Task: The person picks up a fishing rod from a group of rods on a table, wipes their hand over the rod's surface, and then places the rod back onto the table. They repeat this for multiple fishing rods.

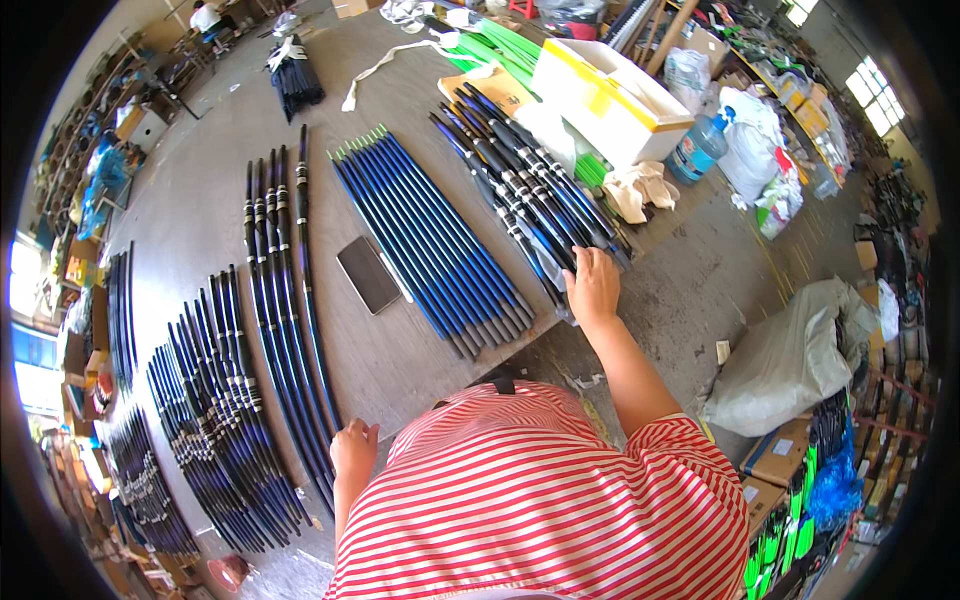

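My right hand [594, 287] reaches to the near end of a bundle of black and blue fishing rods [535, 185], fingers closed around a rod end, partly hidden beneath them. Beside the table's near edge, my left hand [354, 450] has its fingers curled in, with nothing visible in them. It is close to the lower ends of several long dark fishing rods [280, 290]. Between the hands, a row of slim blue rod sections [430, 240] with pale green tips lies side by side. A dark phone [368, 275] rests to the left of that row.
More dark rods [215, 400] lie in groups at the left of the table [345, 370]. Beyond the right bundle are a white foam box [610, 100], a large water bottle [697, 148] and a beige cloth [640, 190]. A grey sack [795, 355] stands right. A person [207, 18] sits far back.
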